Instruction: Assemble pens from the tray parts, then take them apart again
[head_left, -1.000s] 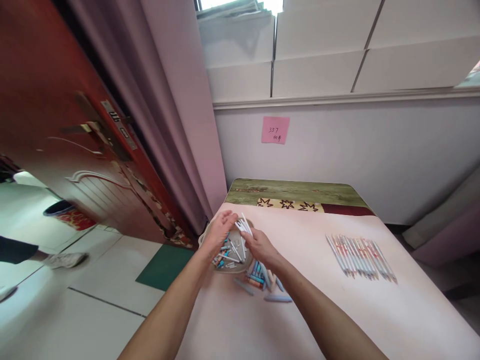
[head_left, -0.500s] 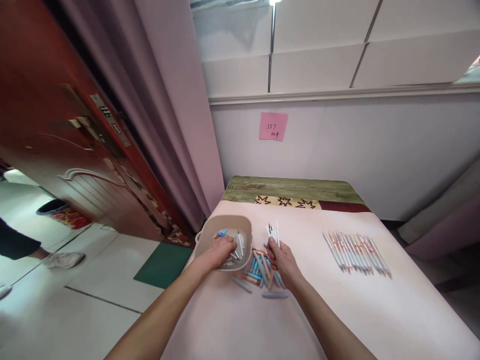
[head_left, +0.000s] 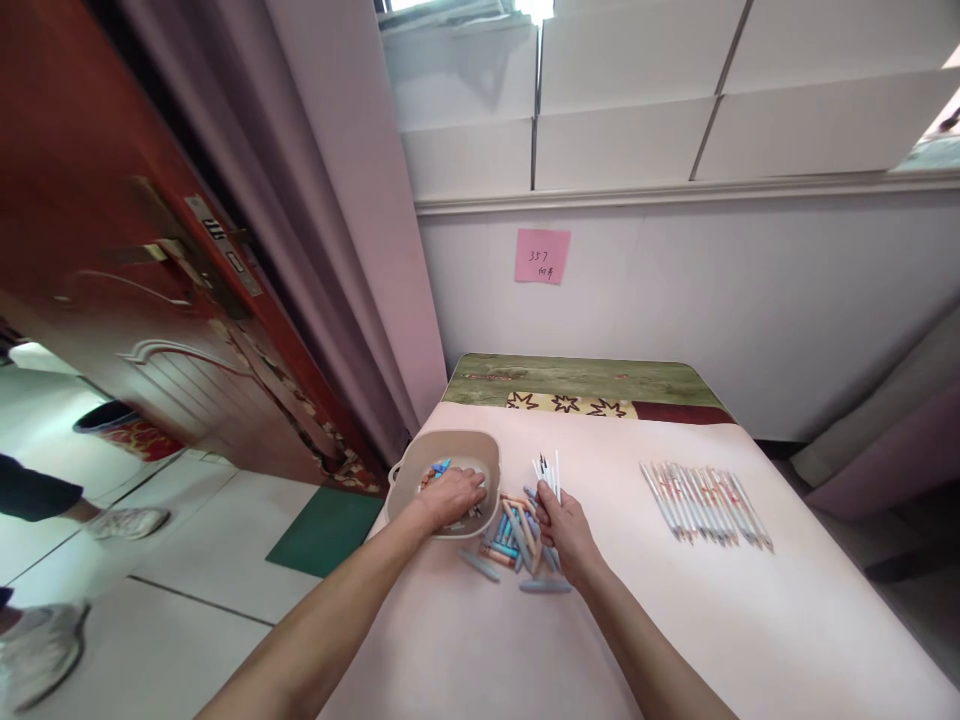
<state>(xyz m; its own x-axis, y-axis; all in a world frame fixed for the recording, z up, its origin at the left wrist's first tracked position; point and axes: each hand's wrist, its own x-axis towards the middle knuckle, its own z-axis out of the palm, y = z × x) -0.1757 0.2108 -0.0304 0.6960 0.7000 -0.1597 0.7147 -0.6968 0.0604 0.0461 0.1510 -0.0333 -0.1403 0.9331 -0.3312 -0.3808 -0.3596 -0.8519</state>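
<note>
Inside a beige basin [head_left: 405,487] on the table, my left hand [head_left: 456,495] reaches down with its fingers stretched over small things; its fingertips are partly hidden. Near it in the basin are a blue piece [head_left: 441,467] and some brown and white pieces. My right hand [head_left: 562,520] is closed around a bundle of slim white pen-like sticks [head_left: 550,474], some with dark tips, held upright above the table. Below and between both hands lies a loose pile of crayons and thick pens [head_left: 517,535] in blue, orange and grey.
To the right, a row of pale pencils or pens [head_left: 705,503] lies side by side on the pink-white table cover [head_left: 637,620]. A pink note [head_left: 541,257] is on the wall. A red door [head_left: 150,300] and another person's foot [head_left: 127,522] are at left.
My left hand has shifted slightly right within the basin and now covers the white sticks seen there before. My right hand keeps its bundle. Another shoe has appeared at lower left.
</note>
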